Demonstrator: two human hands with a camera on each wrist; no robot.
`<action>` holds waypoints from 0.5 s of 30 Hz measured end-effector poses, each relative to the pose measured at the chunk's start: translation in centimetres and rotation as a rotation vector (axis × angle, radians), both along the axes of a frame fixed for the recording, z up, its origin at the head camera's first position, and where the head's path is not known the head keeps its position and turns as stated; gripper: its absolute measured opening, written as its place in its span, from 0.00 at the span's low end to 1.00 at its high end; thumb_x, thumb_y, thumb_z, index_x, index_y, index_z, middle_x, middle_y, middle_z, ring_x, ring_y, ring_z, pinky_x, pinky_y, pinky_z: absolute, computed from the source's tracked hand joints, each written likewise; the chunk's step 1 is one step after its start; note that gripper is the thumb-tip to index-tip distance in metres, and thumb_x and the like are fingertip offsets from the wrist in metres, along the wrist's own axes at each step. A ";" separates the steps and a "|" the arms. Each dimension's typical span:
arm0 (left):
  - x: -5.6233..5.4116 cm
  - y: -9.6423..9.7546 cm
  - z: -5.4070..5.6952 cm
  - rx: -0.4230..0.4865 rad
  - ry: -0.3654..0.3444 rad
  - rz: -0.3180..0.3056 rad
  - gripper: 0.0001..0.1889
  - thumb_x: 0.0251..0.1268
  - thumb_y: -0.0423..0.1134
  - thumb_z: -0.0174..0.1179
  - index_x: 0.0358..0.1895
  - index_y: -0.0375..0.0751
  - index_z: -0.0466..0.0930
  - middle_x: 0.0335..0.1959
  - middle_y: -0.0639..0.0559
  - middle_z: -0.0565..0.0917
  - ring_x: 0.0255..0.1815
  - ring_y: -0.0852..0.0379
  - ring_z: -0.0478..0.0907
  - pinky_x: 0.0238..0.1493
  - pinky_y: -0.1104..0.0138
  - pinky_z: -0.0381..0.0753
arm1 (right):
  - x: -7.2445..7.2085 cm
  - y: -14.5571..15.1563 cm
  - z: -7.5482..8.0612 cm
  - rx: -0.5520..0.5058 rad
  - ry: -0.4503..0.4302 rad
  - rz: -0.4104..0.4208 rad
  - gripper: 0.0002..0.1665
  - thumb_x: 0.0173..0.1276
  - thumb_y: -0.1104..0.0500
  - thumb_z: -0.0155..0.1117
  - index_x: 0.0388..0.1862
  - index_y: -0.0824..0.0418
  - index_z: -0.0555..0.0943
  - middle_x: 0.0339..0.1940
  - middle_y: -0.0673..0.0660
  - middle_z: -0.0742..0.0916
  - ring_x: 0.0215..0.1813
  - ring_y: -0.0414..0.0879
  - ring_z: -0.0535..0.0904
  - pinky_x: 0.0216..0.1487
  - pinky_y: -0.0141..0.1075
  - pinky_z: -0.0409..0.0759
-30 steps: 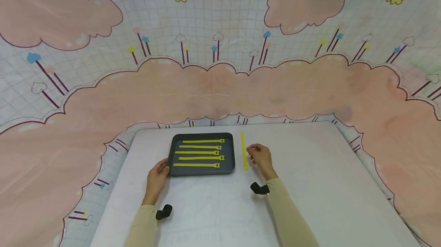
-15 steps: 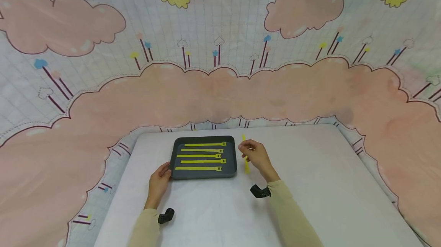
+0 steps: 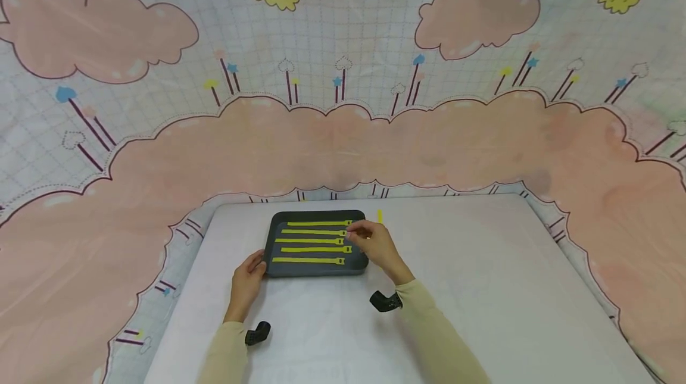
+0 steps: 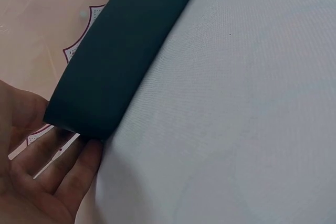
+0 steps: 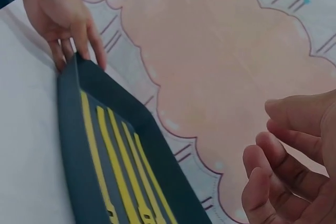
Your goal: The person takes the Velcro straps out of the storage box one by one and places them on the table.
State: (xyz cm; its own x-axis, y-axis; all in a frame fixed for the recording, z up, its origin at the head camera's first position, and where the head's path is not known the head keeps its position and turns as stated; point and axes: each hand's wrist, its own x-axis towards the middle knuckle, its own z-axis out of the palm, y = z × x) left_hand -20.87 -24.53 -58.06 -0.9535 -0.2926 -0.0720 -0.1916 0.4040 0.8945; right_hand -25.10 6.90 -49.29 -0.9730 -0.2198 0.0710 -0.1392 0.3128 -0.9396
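Observation:
A dark grey tray [image 3: 316, 272] lies on the white table, with several yellow cable tie straps [image 3: 305, 261] side by side in it, their slotted heads to the right. My left hand [image 3: 245, 286] holds the tray's near left corner; in the left wrist view its fingers [image 4: 81, 174] reach under that end, the thumb beside it. Over the tray's right end is my right hand [image 3: 376, 248], fingers loosely bent. The right wrist view shows nothing between thumb and fingertips [image 5: 257, 179]. One more yellow strap [image 3: 380, 216] lies right of the tray, mostly hidden behind the right hand.
The white table [image 3: 482, 277] extends to both sides of the tray. Behind it hangs a cloth [image 3: 332, 146] printed with clouds. Each wrist carries a small black camera, one at the left wrist [image 3: 258, 333] and one at the right wrist [image 3: 386, 301].
My right hand has moved left from beside the loose strap to over the tray's right end. The loose strap stays on the table. My left hand keeps its place at the tray.

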 end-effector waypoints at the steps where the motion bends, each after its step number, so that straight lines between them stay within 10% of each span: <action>1: 0.0 0.0 0.0 0.001 0.000 0.000 0.22 0.75 0.33 0.49 0.69 0.37 0.69 0.67 0.34 0.74 0.65 0.42 0.76 0.63 0.54 0.75 | 0.0 -0.3 -0.1 0.000 0.000 0.008 0.11 0.67 0.58 0.67 0.46 0.61 0.85 0.37 0.55 0.87 0.38 0.48 0.81 0.31 0.33 0.79; 15: -0.1 0.1 0.1 -0.001 0.009 0.003 0.21 0.75 0.33 0.49 0.69 0.36 0.70 0.66 0.34 0.74 0.65 0.41 0.75 0.63 0.54 0.76 | -0.7 -3.4 -3.0 0.186 0.096 0.116 0.10 0.66 0.59 0.69 0.43 0.62 0.86 0.34 0.52 0.88 0.36 0.40 0.80 0.36 0.30 0.79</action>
State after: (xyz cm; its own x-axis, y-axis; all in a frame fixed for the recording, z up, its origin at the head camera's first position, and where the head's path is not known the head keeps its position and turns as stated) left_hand -20.97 -24.47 -57.97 -0.9532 -0.2957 -0.0635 -0.1850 0.4040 0.8959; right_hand -25.83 3.47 -52.29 -0.9311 -0.3478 0.1100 -0.2704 0.4557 -0.8481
